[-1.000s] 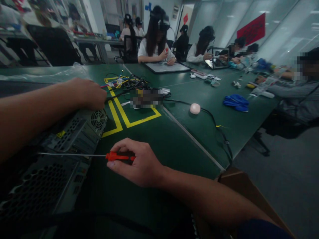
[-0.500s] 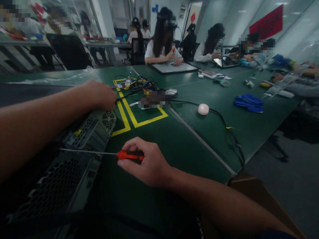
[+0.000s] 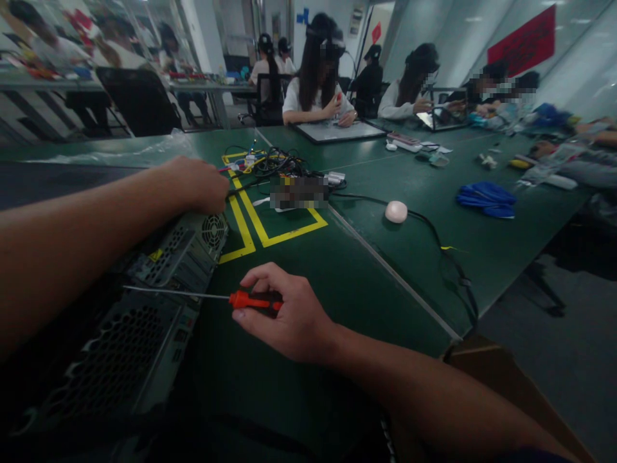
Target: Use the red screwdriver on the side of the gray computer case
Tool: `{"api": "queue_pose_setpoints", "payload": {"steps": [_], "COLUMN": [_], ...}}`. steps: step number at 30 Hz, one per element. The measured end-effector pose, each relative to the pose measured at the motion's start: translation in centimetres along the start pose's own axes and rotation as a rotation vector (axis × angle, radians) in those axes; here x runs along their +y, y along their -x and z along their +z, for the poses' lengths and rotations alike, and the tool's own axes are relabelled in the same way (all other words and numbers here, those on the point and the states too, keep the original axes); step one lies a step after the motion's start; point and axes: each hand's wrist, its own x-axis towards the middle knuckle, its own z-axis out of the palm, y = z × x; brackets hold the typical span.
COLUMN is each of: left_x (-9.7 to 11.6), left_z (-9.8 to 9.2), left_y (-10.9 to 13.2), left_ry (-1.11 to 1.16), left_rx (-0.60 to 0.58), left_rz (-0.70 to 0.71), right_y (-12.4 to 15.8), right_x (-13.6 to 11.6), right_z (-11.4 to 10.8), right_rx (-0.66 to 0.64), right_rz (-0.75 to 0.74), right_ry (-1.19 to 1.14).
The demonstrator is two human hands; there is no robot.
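Observation:
A grey computer case (image 3: 144, 308) lies on its side at the left of the green table (image 3: 308, 276), its perforated rear panel and small fan facing me. My right hand (image 3: 284, 315) grips a screwdriver (image 3: 250, 300) with a red and black handle; its long thin shaft points left, tip against the case's rear panel. My left hand (image 3: 197, 185) rests closed over the far top corner of the case, fingers curled round the edge beside a black cable.
Yellow tape outlines (image 3: 270, 225) mark the table behind the case, with a tangle of cables (image 3: 274, 164). A pink round object (image 3: 396, 211) sits on a black cord, blue gloves (image 3: 486, 199) to the right. Several people sit working at the far side. A cardboard box (image 3: 486, 373) stands at the table's near right edge.
Only the camera has shifted slightly, so everything sits a little further right in view. Both hands, the screwdriver and the case keep their positions relative to each other.

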Motion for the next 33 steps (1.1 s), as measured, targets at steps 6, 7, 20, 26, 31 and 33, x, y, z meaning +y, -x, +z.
{"api": "queue_pose_setpoints", "payload": {"steps": [6,7,20,26,31,33], "left_x": [-0.14,-0.15,-0.07,0.18,0.27,0.23], "left_z": [0.14,0.13,0.1,-0.57,-0.65,-0.55], "left_y": [-0.14,-0.13,-0.08,0.43,0.51,0.44], "left_ry": [0.006,0.015,0.024,0.035,0.031,0.037], "left_rx": [0.015,0.017,0.011,-0.023,-0.027,-0.023], "left_rz": [0.0,0.003,-0.001,0.005,0.0,-0.002], "right_y": [0.0,-0.01,0.09,0.11,0.07,0.04], "right_x": [0.06,0.07,0.08,0.0,0.0,-0.12], "right_z": [0.01,0.02,-0.05,-0.08,-0.15,-0.2], "right_rx": [-0.005,-0.008,-0.015,-0.007,-0.006,-0.001], "right_rz": [0.011,0.005,0.01,0.002,-0.006,-0.011], "right_ry": [-0.009,-0.015,0.005,0.008,0.018,0.024]}}
